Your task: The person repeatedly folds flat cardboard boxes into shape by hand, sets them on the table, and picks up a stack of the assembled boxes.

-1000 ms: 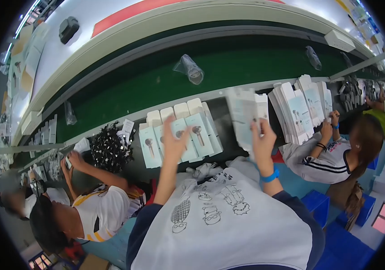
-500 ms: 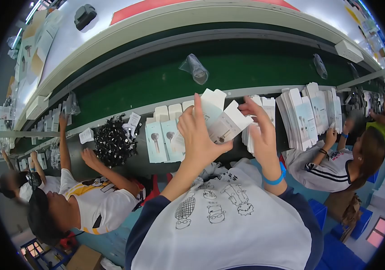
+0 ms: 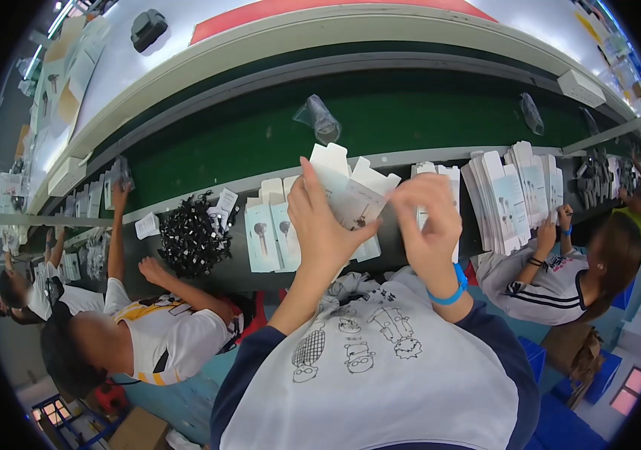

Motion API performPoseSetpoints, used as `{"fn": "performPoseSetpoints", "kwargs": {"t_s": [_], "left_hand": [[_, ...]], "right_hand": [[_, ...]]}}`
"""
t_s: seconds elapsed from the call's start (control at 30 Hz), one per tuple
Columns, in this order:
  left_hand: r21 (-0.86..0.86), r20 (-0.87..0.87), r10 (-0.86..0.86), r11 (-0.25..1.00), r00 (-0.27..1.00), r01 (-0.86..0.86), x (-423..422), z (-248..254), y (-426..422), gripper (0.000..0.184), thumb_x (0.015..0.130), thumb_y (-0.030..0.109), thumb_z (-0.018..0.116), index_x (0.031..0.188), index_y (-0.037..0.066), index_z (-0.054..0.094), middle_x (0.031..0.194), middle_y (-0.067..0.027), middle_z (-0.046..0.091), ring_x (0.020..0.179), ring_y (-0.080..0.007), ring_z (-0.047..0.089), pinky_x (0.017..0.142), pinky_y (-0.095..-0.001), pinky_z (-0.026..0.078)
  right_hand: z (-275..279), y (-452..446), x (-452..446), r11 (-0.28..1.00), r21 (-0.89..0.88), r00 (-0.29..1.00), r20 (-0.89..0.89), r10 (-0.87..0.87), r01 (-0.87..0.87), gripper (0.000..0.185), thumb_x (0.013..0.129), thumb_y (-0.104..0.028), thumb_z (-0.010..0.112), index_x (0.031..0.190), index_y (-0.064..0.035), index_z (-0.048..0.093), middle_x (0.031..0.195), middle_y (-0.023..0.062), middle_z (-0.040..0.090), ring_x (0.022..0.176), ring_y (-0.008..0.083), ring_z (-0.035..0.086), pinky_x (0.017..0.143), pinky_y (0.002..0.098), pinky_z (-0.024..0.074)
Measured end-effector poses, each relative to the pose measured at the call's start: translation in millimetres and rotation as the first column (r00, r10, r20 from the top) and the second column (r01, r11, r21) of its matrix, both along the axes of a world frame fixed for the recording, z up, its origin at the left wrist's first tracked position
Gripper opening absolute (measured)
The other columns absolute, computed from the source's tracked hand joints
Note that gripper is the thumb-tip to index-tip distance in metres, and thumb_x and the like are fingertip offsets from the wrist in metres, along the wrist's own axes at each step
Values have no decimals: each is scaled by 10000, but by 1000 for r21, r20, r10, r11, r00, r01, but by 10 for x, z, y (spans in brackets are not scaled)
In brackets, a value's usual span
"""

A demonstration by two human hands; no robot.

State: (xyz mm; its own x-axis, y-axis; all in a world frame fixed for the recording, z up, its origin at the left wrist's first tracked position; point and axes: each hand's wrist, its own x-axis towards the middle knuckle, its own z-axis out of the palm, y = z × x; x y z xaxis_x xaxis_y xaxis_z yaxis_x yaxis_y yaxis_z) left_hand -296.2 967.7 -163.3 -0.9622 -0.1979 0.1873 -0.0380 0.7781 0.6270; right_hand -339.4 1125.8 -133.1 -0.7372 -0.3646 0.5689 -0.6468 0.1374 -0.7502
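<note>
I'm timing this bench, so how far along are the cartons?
Perhaps done: the lined-up cartons at left, though flaps stand up. In hand: one open-flapped carton in the left hand, the blurred right hand beside it. Likely remaining: the stacked cartons at right.

The print on the boxes (image 3: 262, 236) is too small to read.

wht/navy top (image 3: 410, 390), blue wristband (image 3: 451, 292)

Left hand (image 3: 325, 234) gripping open carton (image 3: 352, 196), blurred right hand (image 3: 429, 219) beside it, plastic-wrapped item (image 3: 322, 120) beyond
</note>
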Motion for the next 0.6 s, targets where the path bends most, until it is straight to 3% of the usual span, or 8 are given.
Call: {"fn": "performPoseSetpoints", "kwargs": {"t_s": [0.07,0.13,0.23,0.37,0.43,0.53,0.57,0.6], "left_hand": [[20,-33,2,1000,999,-1,-6,63,9,1274,544,303,862,1481,-19,61,1273,-285,328,1145,-425,350,986,-497,259],[-86,-65,-44,996,997,38,-2,86,50,1255,553,334,859,1476,-31,91,1271,-282,330,1150,-423,347,986,-501,256],[-73,-56,13,997,998,-17,-7,39,60,1235,558,339,846,1474,-35,107,1263,-282,337,1156,-421,346,989,-508,246],[-107,-36,6,994,999,-9,21,83,96,1233,548,291,848,1474,-33,101,1258,-284,341,1157,-429,349,994,-504,262],[52,-50,-2,999,999,5,16,116,106,1227,535,239,846,1474,-14,99,1277,-248,363,1169,-386,394,980,-479,337],[242,-46,-10,970,999,21,-14,179,107,1133,522,194,874,1422,-48,231,1238,-230,439,1122,-362,469,944,-449,404],[241,-49,-8,970,999,20,-19,150,93,1133,522,194,874,1422,-48,231,1238,-230,439,1122,-362,469,944,-449,404],[490,6,8,872,1000,-10,-20,105,52,1004,547,169,870,1360,-53,325,1189,-199,506,1076,-308,530,902,-421,449]], "right_hand": [[102,-97,7,931,27,912,196,-361,363,405,698,8,695,1099,-32,656,1137,125,593,1012,283,536,859,381,434],[63,-142,23,928,134,910,192,-368,347,455,702,-36,718,1148,-43,626,1195,152,554,1065,305,523,895,398,427],[-177,-208,79,910,228,930,-208,-304,348,391,743,-45,703,1130,-76,655,1127,121,578,1010,318,524,869,389,425],[-188,-108,123,937,268,972,8,-233,223,350,730,-16,699,1074,-74,678,1055,90,615,937,274,569,863,375,433],[-104,-18,53,987,-157,875,482,49,32,254,729,96,653,959,-6,689,997,114,643,883,223,589,751,331,464],[-246,-11,12,944,-317,919,336,207,-96,391,737,44,695,1120,-1,631,1122,137,605,990,218,571,813,335,452],[-221,-36,54,977,-206,961,276,2,57,557,717,-10,739,1236,-4,534,1198,151,560,1058,243,547,863,347,441],[-132,-103,117,970,-107,962,189,-197,219,742,698,-64,783,1351,-6,438,1275,165,515,1126,267,523,912,359,430]]}}
